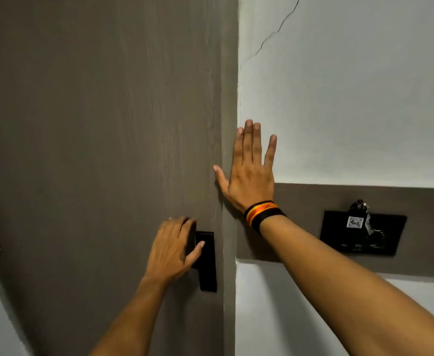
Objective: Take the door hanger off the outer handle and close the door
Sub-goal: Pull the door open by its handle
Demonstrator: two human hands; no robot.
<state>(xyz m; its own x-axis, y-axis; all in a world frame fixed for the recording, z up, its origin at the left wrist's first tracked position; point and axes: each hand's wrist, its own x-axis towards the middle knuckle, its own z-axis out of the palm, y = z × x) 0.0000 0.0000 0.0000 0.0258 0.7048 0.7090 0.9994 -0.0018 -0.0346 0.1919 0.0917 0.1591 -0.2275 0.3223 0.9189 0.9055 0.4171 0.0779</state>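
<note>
- Grey-brown wood-grain door [95,150] fills the left half of our view, its edge meeting the matching frame [229,278] with no gap that we can see; the door hanger does not show anywhere.
- On the door sits a black lock plate [206,263], and our left hand [172,250] covers the handle in front of it, so the handle itself is mostly hidden.
- Our left forearm rises from the bottom edge; the fingers curl over the top of the handle and the thumb [197,249] lies across the plate, a closed grasp.
- Our right hand [249,176] is flat and spread wide, holding nothing, palm pressed where the frame meets the white wall [339,98]; the thumb reaches onto the door's edge.
- Our right arm stretches in from the lower right, with a black, orange and yellow wristband [262,214] at the wrist.
- Farther right, a black panel [339,240] on the wall's brown band carries a tag and keys [364,222].
- A thin crack [275,34] runs through the wall above.
</note>
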